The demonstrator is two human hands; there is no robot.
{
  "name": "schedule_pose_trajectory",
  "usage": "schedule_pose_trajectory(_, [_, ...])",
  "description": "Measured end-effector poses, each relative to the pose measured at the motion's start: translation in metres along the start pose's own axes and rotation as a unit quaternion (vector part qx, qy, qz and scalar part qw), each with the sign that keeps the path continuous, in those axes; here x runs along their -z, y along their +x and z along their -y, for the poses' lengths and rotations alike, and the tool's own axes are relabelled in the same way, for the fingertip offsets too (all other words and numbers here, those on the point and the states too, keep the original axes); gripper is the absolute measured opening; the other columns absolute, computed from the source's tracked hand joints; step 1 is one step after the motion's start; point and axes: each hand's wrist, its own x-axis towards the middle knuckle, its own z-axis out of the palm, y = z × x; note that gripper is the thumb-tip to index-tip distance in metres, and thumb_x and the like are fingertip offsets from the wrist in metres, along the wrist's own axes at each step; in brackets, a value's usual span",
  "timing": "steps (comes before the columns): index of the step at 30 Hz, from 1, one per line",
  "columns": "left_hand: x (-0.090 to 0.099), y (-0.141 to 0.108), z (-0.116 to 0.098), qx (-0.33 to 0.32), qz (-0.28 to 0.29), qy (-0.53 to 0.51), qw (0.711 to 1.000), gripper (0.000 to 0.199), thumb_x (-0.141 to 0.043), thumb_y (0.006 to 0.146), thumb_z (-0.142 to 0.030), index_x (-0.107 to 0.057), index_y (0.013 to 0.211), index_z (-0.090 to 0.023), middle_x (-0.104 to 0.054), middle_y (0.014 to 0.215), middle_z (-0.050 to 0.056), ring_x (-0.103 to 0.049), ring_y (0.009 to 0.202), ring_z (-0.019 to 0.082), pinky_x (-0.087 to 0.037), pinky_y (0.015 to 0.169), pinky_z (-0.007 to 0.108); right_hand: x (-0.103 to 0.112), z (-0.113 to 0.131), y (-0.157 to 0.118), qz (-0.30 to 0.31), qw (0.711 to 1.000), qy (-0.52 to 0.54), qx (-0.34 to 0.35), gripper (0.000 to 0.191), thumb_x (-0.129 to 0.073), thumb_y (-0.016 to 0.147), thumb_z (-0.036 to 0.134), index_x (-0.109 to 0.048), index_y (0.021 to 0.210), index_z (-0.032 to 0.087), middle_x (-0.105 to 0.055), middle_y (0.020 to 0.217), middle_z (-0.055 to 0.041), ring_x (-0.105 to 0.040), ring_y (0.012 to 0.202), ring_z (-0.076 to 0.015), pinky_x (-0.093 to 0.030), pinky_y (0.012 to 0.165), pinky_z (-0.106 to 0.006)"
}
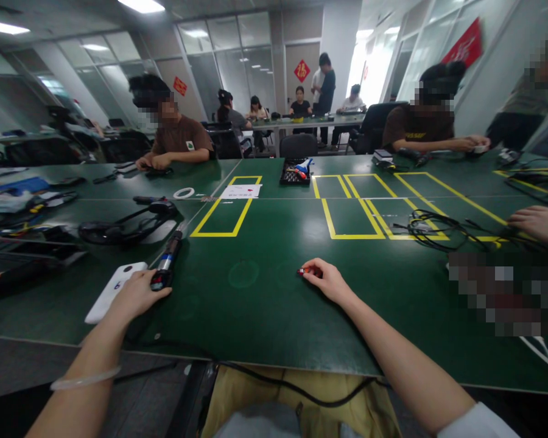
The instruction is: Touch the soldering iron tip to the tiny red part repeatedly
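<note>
My left hand (139, 293) rests at the near left of the green table (237, 304), its fingers at the lower end of a dark cylindrical tool (167, 260) with a blue and silver band. Beside that hand, partly under it, lies a white phone-like device (114, 293). To the right of centre, my right hand (324, 278) is closed around a small red and black piece (300, 272), whose tip pokes out to the left. Most of that piece is hidden by the fingers.
Yellow tape rectangles (215, 235) mark the table. A black headset (128, 226) lies left, tangled black cables (432, 228) right. Further back are a white tape roll (184, 193), a paper sheet (241, 191) and a black tray (295, 173). Other people sit across; another person's hand (539, 225) is at right.
</note>
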Motion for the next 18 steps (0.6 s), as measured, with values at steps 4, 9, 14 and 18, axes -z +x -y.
schedule_pose_trajectory(4, [-0.008,-0.005,-0.018,-0.025,0.018,0.01,0.999,0.072,-0.05,0.071,-0.057,-0.056,0.121,-0.006,-0.056,0.118,0.02,-0.053,0.112,0.034,-0.042,0.096,0.042,-0.001,-0.001,0.001,0.005,1.0,0.009,0.003,0.02,-0.061,0.082,0.032,-0.064,0.095,0.017,-0.063,0.078,-0.0017,-0.053,0.067,-0.0135,-0.041,0.063,-0.026])
schedule_pose_trajectory(9, [-0.01,-0.017,-0.072,-0.026,0.002,0.026,0.999,0.071,-0.05,0.071,-0.058,-0.054,0.124,-0.011,-0.051,0.123,0.019,-0.054,0.107,0.034,-0.044,0.093,0.043,-0.001,0.0,0.001,-0.005,1.0,0.001,0.011,0.02,-0.061,0.082,0.033,-0.065,0.094,0.018,-0.063,0.079,-0.002,-0.053,0.067,-0.0133,-0.041,0.063,-0.026])
schedule_pose_trajectory(14, [-0.011,-0.031,-0.146,-0.08,0.008,-0.003,0.997,0.062,-0.05,0.074,-0.054,-0.053,0.122,-0.016,-0.05,0.122,0.014,-0.053,0.107,0.03,-0.046,0.088,0.037,-0.002,0.002,0.001,0.005,1.0,0.016,0.001,0.018,-0.062,0.08,0.029,-0.062,0.095,0.018,-0.062,0.078,-0.0012,-0.054,0.067,-0.0134,-0.042,0.063,-0.026])
schedule_pose_trajectory(18, [-0.016,-0.042,-0.205,-0.151,-0.006,-0.042,0.988,0.058,-0.053,0.076,-0.05,-0.05,0.125,-0.018,-0.05,0.12,0.012,-0.051,0.106,0.028,-0.046,0.083,0.035,-0.004,0.0,0.002,0.014,0.999,0.026,0.023,0.015,-0.061,0.08,0.027,-0.059,0.092,0.019,-0.061,0.078,0.0,-0.053,0.067,-0.0132,-0.041,0.063,-0.025])
